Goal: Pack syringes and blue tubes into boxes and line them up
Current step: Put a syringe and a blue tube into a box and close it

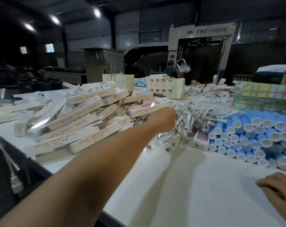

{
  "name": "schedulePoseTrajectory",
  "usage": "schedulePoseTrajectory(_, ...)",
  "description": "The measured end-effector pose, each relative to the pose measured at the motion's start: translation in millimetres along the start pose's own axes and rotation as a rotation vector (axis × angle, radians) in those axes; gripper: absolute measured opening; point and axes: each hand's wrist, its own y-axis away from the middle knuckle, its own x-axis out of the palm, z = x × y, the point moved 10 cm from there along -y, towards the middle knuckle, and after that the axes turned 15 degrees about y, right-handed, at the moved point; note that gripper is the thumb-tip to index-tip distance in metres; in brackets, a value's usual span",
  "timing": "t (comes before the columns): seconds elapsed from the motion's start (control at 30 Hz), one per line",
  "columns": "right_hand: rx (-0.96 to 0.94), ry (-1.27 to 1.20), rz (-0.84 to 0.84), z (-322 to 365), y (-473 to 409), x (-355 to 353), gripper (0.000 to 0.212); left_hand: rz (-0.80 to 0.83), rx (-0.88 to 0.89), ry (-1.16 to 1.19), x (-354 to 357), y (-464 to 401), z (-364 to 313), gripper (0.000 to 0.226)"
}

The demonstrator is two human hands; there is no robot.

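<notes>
The left hand is reaching out across the white table and is sitting against the near edge of the syringe pile, just under the end of a long box that is lying on top of the box heap. Seen from behind, its fingers are hidden among the wrappers, so I cannot tell whether it is gripping anything. A few wrapped syringes are showing as a blur just below the wrist, and whether they are held or loose is unclear.

The right hand is resting near the table's right edge, fingers loosely curled and holding nothing.

The boxes are lying in a loose, tumbled heap to the left of the syringes, pointing every way. To the right, the blue tubes are lying stacked in rows with their white caps facing this way, and a small box is wedged between them and the syringes.

Further back, neat stacks of boxes are standing on the table, with a wrapped bundle at the far right. Another person is sitting behind them, in front of a large grey machine.
</notes>
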Motion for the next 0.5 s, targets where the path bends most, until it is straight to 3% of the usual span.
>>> schedulePoseTrajectory(0.13, -0.101, 0.054, -0.223, 9.4, 6.1, -35.3, 0.014, -0.083, -0.129, -0.268, -17.5, -33.7, 76.4, 0.046)
schedulePoseTrajectory(0.3, -0.191, 0.041, -0.250, 17.3, 3.2, -37.7, 0.068, -0.063, -0.191, -0.418, 1.7, -63.0, 120.1, 0.067)
schedulePoseTrajectory(0.4, -0.209, 0.018, -0.299, 22.7, 7.1, -45.7, 0.065, -0.083, -0.239, -0.441, 9.6, -69.4, 132.1, 0.062)
schedulePoseTrajectory(0.5, -0.169, -0.002, -0.246, 25.9, 10.2, -47.4, 0.054, -0.150, -0.247, -0.442, 4.6, -71.3, 131.6, 0.054)
